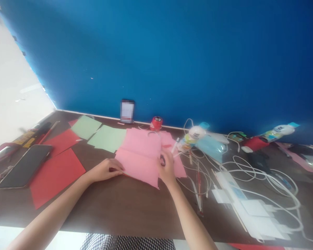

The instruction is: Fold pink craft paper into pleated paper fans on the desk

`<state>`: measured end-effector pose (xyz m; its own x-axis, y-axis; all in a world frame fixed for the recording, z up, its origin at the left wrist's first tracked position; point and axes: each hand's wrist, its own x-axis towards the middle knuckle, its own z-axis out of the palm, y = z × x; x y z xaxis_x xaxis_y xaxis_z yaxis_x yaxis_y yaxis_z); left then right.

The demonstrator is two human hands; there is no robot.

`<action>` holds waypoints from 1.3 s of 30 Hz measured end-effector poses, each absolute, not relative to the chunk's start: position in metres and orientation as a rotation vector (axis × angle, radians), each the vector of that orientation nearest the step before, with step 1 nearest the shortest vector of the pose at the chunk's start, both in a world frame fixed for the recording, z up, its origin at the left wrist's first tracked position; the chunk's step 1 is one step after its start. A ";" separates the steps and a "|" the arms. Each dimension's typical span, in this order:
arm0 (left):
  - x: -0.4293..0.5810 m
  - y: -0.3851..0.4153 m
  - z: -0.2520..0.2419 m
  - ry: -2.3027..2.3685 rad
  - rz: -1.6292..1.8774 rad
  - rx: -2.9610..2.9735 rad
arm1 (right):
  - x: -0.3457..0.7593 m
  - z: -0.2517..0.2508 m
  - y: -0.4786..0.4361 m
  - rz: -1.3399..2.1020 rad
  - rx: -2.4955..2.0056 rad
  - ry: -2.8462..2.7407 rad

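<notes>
Pink sheet (141, 166) laid mid desk (114, 211), pinched at 8 o'clock by left hand (108, 170), seemingly for steadiness; right hand (167, 168) curled at 3 o'clock edge, grip cannot be told; green sheets (108, 138) set at 10 o'clock, apparently for clearance.

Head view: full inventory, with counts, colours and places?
pink sheets: at least two, pink, centre
green sheets: at least two, pale, centre-left
red sheets: at least two, red, left
phone: one, dark, far left
upright item: one, dark-edged, back
round item: one, red, behind pink sheets
bottles: two, white and blue, right
flat item: one, light blue, right
power strip: one, white, right
cables: several, white, right
clutter: uncounted, mixed, both ends
checked cloth: one, black-and-white, bottom
table: one, brown, foreground
wall: one, blue, back
left hand: one, bare, pink sheets' left edge
right hand: one, bare, pink sheets' right side
</notes>
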<state>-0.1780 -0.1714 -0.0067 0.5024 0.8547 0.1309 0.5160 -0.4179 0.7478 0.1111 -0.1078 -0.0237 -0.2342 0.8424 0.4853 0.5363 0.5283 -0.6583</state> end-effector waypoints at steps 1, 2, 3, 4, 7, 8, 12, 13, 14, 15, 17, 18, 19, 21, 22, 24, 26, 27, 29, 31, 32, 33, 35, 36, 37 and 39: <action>-0.177 -0.171 -0.006 1.138 0.681 2.107 | 0.110 -0.018 -0.112 0.470 -1.073 -1.984; -0.177 -0.172 -0.005 1.158 0.687 2.118 | 0.109 -0.013 -0.116 0.521 -1.001 -2.072; -0.176 -0.172 -0.005 1.179 0.694 2.132 | 0.108 -0.008 -0.120 0.586 -0.930 -2.160; -0.176 -0.172 -0.004 1.199 0.698 2.147 | 0.107 -0.004 -0.124 0.643 -0.865 -2.258; -0.176 -0.172 -0.003 1.244 0.689 2.184 | 0.103 0.003 -0.132 0.683 -0.818 -2.428; -0.176 -0.172 -0.003 1.255 0.686 2.194 | 0.102 0.003 -0.132 0.679 -0.829 -2.453; -0.177 -0.173 -0.003 1.270 0.671 2.237 | 0.100 0.002 -0.131 0.674 -0.834 -2.503; -0.177 -0.173 -0.003 1.276 0.665 2.245 | 0.100 0.002 -0.131 0.666 -0.834 -2.510; -0.177 -0.173 -0.004 1.286 0.660 2.252 | 0.100 0.001 -0.130 0.652 -0.835 -2.514; -0.178 -0.173 -0.004 1.298 0.656 2.259 | 0.099 0.001 -0.130 0.629 -0.837 -2.514; -0.179 -0.173 -0.006 1.326 0.659 2.286 | 0.098 -0.001 -0.130 0.531 -0.847 -2.497; -0.179 -0.173 -0.008 1.334 0.664 2.311 | 0.098 -0.003 -0.130 0.456 -0.848 -2.486; -0.180 -0.174 -0.009 1.338 0.670 2.342 | 0.097 -0.004 -0.130 0.367 -0.843 -2.471; -0.181 -0.174 -0.012 1.336 0.689 2.417 | 0.095 -0.007 -0.130 0.192 -0.811 -2.429; -0.181 -0.175 -0.013 1.331 0.702 2.455 | 0.093 -0.009 -0.130 0.126 -0.787 -2.407; -0.181 -0.176 -0.015 1.329 0.722 2.518 | 0.091 -0.011 -0.128 0.054 -0.753 -2.373; -0.180 -0.177 -0.015 1.340 0.714 2.558 | 0.089 -0.014 -0.127 0.057 -0.748 -2.375; -0.180 -0.177 -0.015 1.347 0.699 2.573 | 0.088 -0.015 -0.126 0.075 -0.755 -2.384; -0.178 -0.178 -0.015 1.361 0.658 2.586 | 0.088 -0.019 -0.124 0.123 -0.789 -2.399; -0.177 -0.178 -0.013 1.373 0.619 2.575 | 0.089 -0.022 -0.122 0.168 -0.834 -2.409; -0.176 -0.178 -0.012 1.377 0.608 2.562 | 0.090 -0.024 -0.121 0.191 -0.852 -2.413; -0.176 -0.178 -0.011 1.380 0.603 2.543 | 0.091 -0.025 -0.121 0.213 -0.863 -2.418; -0.176 -0.178 -0.008 1.377 0.604 2.506 | 0.092 -0.027 -0.120 0.261 -0.874 -2.426; -0.177 -0.179 -0.007 1.374 0.606 2.491 | 0.092 -0.028 -0.119 0.284 -0.877 -2.429; -0.177 -0.179 -0.006 1.369 0.605 2.477 | 0.093 -0.028 -0.119 0.306 -0.880 -2.430; -0.178 -0.180 -0.003 1.372 0.609 2.445 | 0.094 -0.028 -0.119 0.345 -0.881 -2.439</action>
